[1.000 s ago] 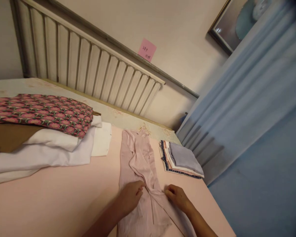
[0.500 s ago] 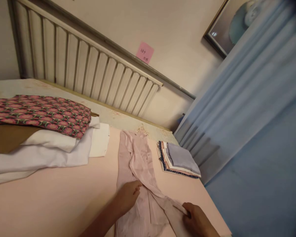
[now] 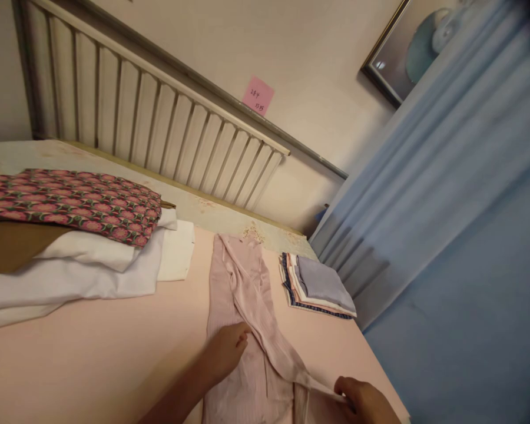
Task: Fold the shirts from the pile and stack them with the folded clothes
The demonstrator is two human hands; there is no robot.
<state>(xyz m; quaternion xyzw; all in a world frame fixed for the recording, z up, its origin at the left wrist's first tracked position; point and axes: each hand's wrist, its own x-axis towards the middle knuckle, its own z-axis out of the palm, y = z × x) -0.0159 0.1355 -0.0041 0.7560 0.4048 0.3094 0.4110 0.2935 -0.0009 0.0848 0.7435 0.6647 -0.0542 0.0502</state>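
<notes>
Our right hand (image 3: 368, 402) pinching the pink garment (image 3: 247, 383) between its fingers (image 3: 348, 386), our left hand (image 3: 227, 350) curled over it, grip unclear, folded stack (image 3: 324, 285) nearby

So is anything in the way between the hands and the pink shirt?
Nothing visible. The right hand holds the pink shirt by what looks like a sleeve; the left hand is over the shirt. The folded clothes lie off to the side.

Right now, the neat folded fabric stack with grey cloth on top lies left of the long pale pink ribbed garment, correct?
Not left: in the head view, the grey-topped folded fabric stack lies right of the long pale pink ribbed garment.
</notes>
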